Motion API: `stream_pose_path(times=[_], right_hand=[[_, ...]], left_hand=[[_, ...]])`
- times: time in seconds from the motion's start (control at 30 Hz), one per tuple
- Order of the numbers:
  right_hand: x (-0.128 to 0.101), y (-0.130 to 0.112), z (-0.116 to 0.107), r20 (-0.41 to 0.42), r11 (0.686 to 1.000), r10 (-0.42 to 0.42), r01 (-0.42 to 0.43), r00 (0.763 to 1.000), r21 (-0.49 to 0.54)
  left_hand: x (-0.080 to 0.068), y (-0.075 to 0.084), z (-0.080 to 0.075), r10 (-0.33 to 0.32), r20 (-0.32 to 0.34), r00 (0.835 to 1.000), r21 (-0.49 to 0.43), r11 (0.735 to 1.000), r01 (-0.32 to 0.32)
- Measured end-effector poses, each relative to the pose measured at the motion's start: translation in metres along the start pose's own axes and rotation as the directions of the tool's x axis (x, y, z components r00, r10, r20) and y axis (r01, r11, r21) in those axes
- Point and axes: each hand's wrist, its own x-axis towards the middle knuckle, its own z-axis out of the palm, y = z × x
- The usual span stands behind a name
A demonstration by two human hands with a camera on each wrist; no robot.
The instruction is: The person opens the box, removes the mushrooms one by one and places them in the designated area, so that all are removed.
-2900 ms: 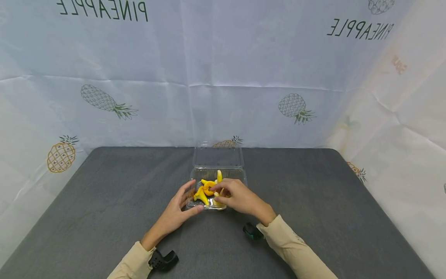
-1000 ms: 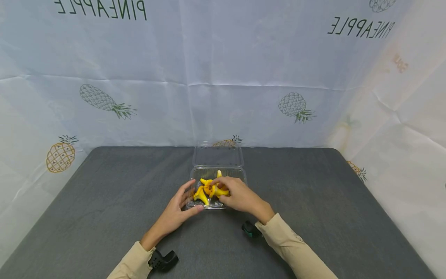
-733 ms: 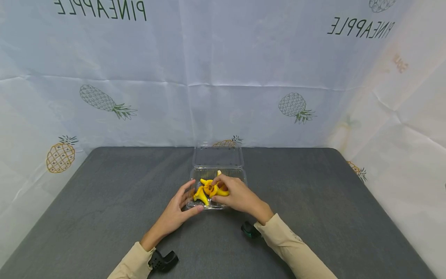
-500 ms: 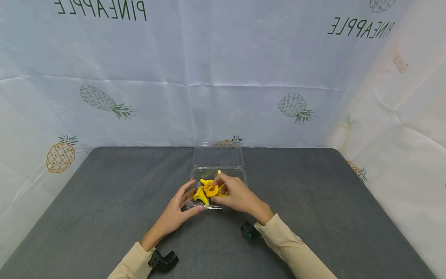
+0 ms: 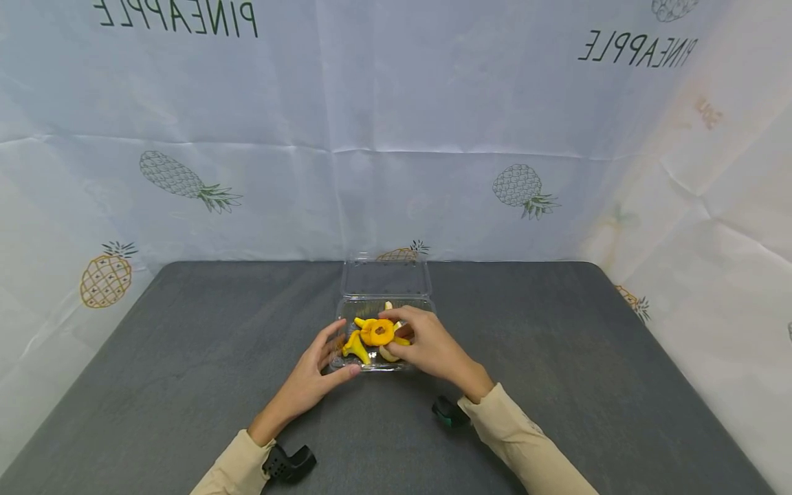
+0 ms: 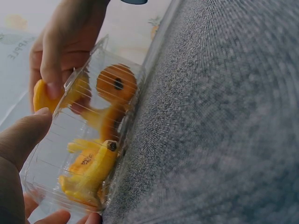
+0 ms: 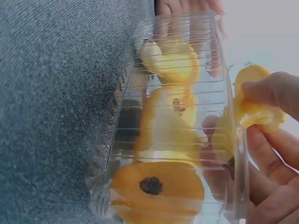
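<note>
A clear plastic clamshell container (image 5: 427, 306) stands open at the middle of the grey table, its lid (image 5: 386, 276) tilted back. Inside lie several yellow toy bananas (image 5: 357, 347) (image 6: 93, 170) (image 7: 170, 60). My left hand (image 5: 334, 354) grips the container's near left corner, thumb on the front wall. My right hand (image 5: 391, 332) pinches an orange-yellow round piece (image 5: 377, 332) (image 7: 254, 109) (image 6: 42, 95) between thumb and forefinger, just above the rim. Another orange round piece with a dark centre (image 7: 156, 186) (image 6: 117, 84) rests low against the container wall.
The grey table (image 5: 185, 357) stretches wide on both sides of the container. A pale cloth printed with pineapples (image 5: 185, 179) hangs behind and at the right. A black device (image 5: 287, 462) and a dark green one (image 5: 449, 412) sit at my wrists.
My right hand has drawn the orange round piece out from among the bananas, raised it slightly and turned it face up. The left hand and the container have stayed put.
</note>
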Motion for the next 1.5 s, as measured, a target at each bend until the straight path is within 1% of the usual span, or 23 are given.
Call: stream_pose_path(times=[0.23, 0.47, 0.73, 0.9, 1.17, 1.4, 1.5], right_hand=[[-0.005, 0.0, -0.003, -0.042, 1.0, -0.013, 0.014, 0.999, 0.025], [-0.014, -0.001, -0.009, -0.066, 0.996, -0.012, 0.018, 0.998, 0.084], [-0.026, 0.003, -0.013, -0.108, 0.995, -0.021, 0.031, 0.994, 0.098], [-0.033, 0.007, -0.017, -0.161, 0.995, 0.003, 0.014, 0.987, 0.103], [-0.038, 0.014, -0.029, -0.22, 0.994, -0.006, 0.029, 0.976, 0.101], [-0.042, 0.027, -0.043, -0.284, 0.996, 0.031, -0.006, 0.958, 0.089], [-0.043, 0.035, -0.047, -0.296, 0.996, 0.057, -0.032, 0.953, 0.089]], left_hand=[[-0.001, 0.0, -0.001, 0.004, -0.005, 1.0, 0.0, 1.0, -0.004], [-0.001, 0.002, -0.001, -0.019, 0.001, 1.0, -0.003, 1.0, 0.019], [-0.001, 0.004, 0.0, -0.036, -0.006, 0.999, 0.0, 0.999, 0.036], [-0.001, 0.004, 0.001, -0.037, -0.009, 0.999, 0.012, 0.999, 0.037], [-0.002, 0.005, 0.001, -0.03, -0.008, 1.0, 0.009, 1.0, 0.03], [-0.002, 0.004, 0.001, -0.03, -0.01, 1.0, 0.015, 0.999, 0.03], [-0.002, 0.003, 0.0, -0.033, -0.008, 0.999, 0.015, 0.999, 0.033]])
